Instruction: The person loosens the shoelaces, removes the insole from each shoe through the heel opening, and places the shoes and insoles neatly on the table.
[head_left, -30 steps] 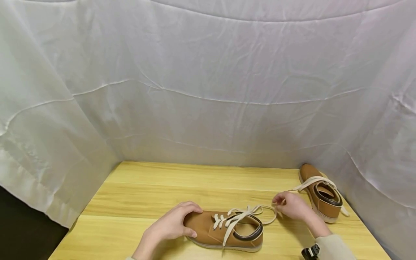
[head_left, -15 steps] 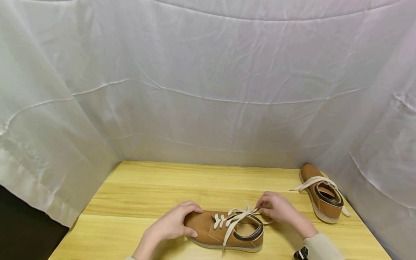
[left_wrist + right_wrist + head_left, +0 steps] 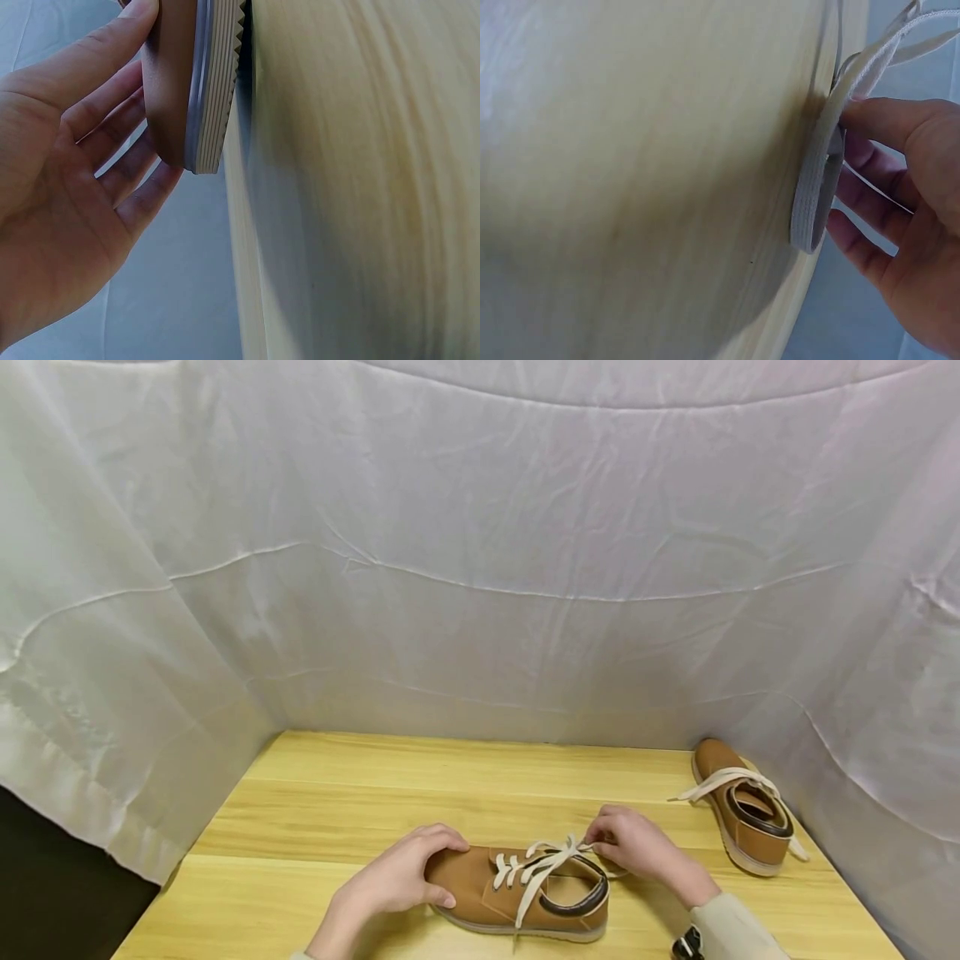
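A tan shoe with a dark collar and cream laces lies on its sole near the front of the wooden table, toe pointing left. My left hand grips its toe, thumb on the near side and fingers over the top; the left wrist view shows the ribbed sole between thumb and fingers. My right hand is at the shoe's far side by the collar and pinches a flat lace between thumb and fingers.
A second tan shoe with loose laces stands at the back right, close to the white cloth that walls the table on three sides. A dark gap opens past the table's left edge.
My right hand has moved left from beside the second shoe to the near shoe's collar, bringing the lace with it. The left hand and both shoes have stayed put.
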Demonstrator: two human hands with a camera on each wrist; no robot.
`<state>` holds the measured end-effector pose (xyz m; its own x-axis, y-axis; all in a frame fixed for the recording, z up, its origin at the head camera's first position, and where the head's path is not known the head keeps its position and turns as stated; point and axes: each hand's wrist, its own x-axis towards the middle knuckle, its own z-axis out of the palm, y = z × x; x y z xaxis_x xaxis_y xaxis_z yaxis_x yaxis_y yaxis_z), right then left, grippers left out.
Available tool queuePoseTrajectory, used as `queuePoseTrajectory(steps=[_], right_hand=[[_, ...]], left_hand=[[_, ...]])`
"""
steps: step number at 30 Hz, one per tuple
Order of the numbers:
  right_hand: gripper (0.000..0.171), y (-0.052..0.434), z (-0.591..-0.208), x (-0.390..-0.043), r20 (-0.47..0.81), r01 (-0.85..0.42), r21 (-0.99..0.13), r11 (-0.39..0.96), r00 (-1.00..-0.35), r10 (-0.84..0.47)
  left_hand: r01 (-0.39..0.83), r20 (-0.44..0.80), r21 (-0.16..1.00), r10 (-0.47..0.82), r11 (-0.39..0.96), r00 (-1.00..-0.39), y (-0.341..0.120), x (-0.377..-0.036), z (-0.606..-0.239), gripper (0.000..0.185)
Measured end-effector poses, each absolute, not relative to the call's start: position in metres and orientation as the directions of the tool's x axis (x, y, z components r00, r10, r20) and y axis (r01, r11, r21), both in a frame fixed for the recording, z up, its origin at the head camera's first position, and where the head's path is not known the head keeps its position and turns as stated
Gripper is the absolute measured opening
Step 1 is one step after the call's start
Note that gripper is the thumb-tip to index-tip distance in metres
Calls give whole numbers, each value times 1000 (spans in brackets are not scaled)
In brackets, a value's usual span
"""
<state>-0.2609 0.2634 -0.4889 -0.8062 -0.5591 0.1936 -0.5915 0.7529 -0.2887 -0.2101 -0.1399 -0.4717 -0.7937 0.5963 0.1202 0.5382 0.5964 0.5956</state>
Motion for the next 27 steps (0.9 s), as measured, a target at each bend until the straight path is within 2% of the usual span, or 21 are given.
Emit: queuePoseTrajectory(steps=[10, 16, 27], right_hand=[[12, 263, -488, -259, 205, -505, -371, 779, -863, -462], [14, 267, -482, -259, 259, -457, -377, 806, -887, -382], [15, 278, -468, -260, 397, -402, -372, 837, -884, -248]], left_hand=[[537, 119, 596, 596, 597, -794, -140, -210, -471, 61], [537, 118, 594, 596, 598, -794, -140, -209, -471, 61], [539, 118, 591, 597, 600, -794, -140, -209, -471, 62]])
